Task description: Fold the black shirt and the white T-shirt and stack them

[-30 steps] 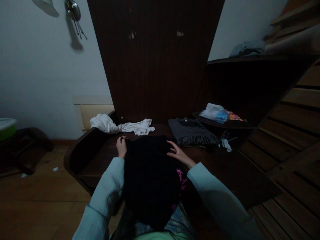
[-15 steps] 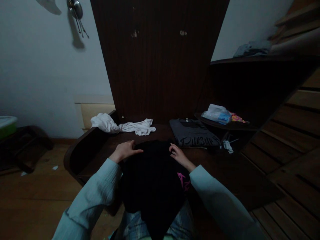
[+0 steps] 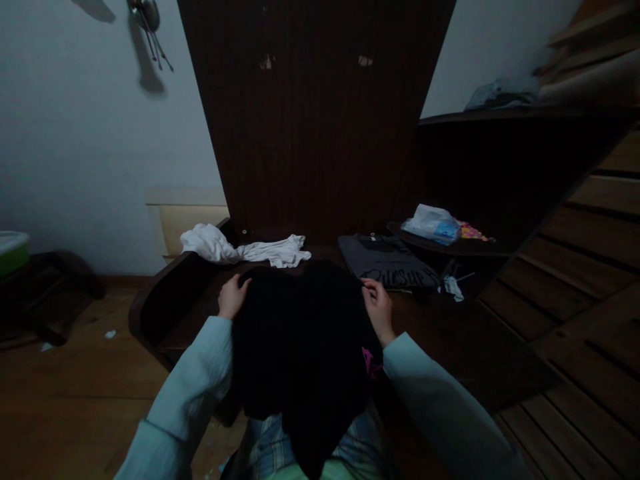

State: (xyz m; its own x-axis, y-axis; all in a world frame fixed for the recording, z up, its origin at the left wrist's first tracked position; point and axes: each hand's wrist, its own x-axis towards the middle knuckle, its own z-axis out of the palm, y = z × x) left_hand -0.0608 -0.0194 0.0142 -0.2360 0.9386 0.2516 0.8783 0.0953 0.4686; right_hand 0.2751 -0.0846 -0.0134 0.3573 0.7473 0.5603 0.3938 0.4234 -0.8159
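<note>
A tall dark wooden panel (image 3: 315, 133) stands at the far side, and in front of it I see a dark wooden top (image 3: 440, 340) with a curved left side. To the right, a dark corner shelf (image 3: 480, 252) rises in tiers. The black garment (image 3: 300, 347) is at the near side, spread from over the top towards the person's lap, its near end tapering to a point over blue plaid clothing (image 3: 267, 437). Beyond its far right corner lies a folded grey shirt (image 3: 390, 263) with dark lettering; beyond its far left, a rumpled white cloth (image 3: 275, 252) stretches along the back. A plastic packet (image 3: 433, 225) sits on the lower shelf. The left hand (image 3: 233, 297) has its thumb and fingers closed on the garment's far left corner, the fabric running right and near from the fingertips. The right hand (image 3: 378, 308) pinches the far right edge, fingers bent, with the cloth to their left. Just near of that hand, a small pink print (image 3: 369, 363) shows on the garment.
</note>
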